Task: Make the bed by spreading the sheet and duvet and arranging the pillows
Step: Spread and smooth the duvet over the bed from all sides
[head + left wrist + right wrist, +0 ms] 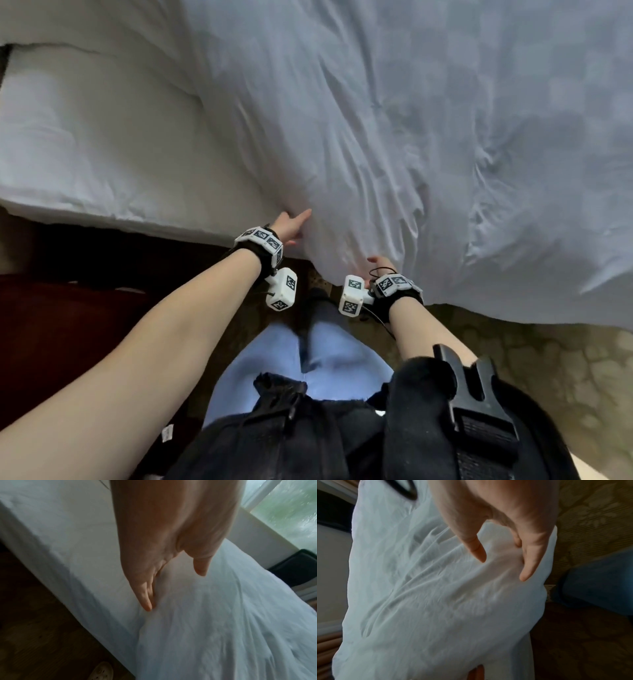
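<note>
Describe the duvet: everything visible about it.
The duvet is white, soft-looking fabric, heavily creased. It covers the right part of the bed and hangs over the near edge toward the carpet, leaving the sheet bare to the left. The left hand touches its edge with straight fingers; the right hand is open against the hanging part.

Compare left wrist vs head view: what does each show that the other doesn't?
Left wrist only: a window with green outside, a dark item at the bed's far side, and pale footwear on the floor.

Head only: the right hand at the duvet's hanging edge, both marker-tagged wristbands, blue trousers, black harness with buckle, patterned carpet.

Both: the left hand, fingers straight, touching the white duvet where its edge meets the bare sheet.
</note>
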`<action>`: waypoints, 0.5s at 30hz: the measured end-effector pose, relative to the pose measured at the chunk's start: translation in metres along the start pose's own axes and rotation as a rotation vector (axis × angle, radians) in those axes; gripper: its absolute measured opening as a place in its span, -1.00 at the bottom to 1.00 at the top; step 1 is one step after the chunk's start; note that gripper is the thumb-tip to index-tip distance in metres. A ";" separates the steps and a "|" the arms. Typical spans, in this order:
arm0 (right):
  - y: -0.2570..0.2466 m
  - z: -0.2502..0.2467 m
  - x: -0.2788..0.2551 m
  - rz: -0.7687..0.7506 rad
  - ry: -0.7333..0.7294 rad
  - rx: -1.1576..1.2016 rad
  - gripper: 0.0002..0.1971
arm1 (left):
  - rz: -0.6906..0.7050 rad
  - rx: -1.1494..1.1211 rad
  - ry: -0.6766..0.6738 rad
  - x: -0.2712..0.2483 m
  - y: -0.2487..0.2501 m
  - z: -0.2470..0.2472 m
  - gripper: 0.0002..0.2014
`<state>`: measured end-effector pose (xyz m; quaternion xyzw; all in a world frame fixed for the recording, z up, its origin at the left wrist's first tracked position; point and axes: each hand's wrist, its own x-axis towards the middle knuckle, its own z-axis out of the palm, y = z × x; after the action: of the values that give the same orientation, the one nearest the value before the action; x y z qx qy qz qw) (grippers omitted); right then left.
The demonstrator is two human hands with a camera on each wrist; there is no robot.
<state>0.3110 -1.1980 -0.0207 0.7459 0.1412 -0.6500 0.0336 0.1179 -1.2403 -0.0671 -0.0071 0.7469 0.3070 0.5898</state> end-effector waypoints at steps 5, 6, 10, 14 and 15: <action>-0.008 0.003 0.002 -0.028 0.010 -0.094 -0.57 | -0.028 -0.100 0.096 0.033 0.005 -0.004 -0.25; -0.007 0.004 0.003 -0.025 0.007 -0.110 -0.56 | -0.040 -0.130 0.089 0.038 0.005 -0.008 -0.20; -0.003 0.008 0.010 0.000 0.006 -0.147 -0.57 | -0.098 -0.251 0.059 0.064 0.007 -0.025 0.01; 0.001 0.022 0.009 0.042 -0.017 -0.068 -0.53 | -0.066 -0.391 0.018 0.071 0.021 -0.038 -0.06; 0.001 0.029 0.006 0.064 -0.019 -0.009 -0.53 | -0.047 -0.409 0.029 0.074 0.027 -0.041 0.00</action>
<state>0.2842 -1.2051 -0.0307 0.7436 0.1199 -0.6551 0.0593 0.0490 -1.2114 -0.1154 -0.1485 0.6771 0.4382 0.5723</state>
